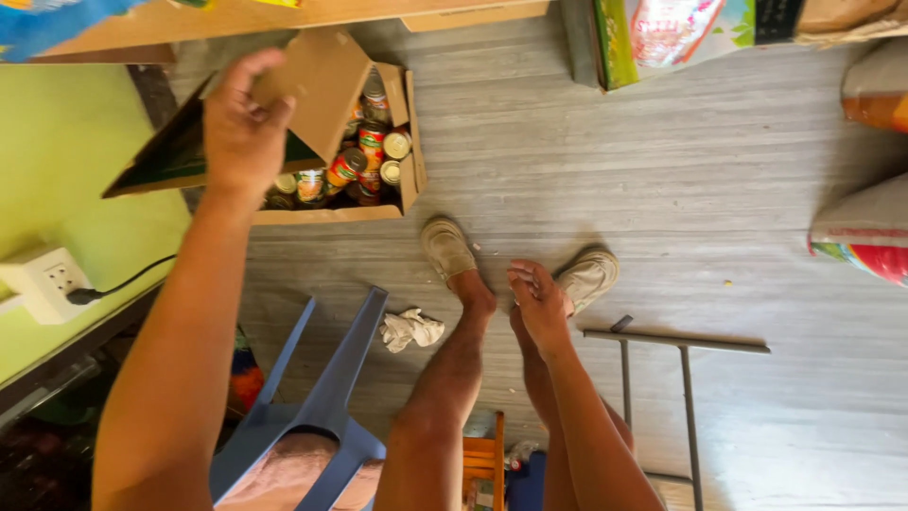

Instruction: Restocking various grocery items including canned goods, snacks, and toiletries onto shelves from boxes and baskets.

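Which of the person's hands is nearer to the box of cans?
Left. The left hand is raised at the box of cans, gripping its cardboard flap. The right hand hangs apart from the box, low beside the legs above the shoes.

Open brown cardboard box point(326, 142) on the floor at upper left, flaps up, packed with cans point(364, 156) wearing red, green and orange labels. Green carton with a pink-and-white bag point(676, 33) top centre-right. Two sacks point(870, 142) at the right edge, lower one red-green printed.
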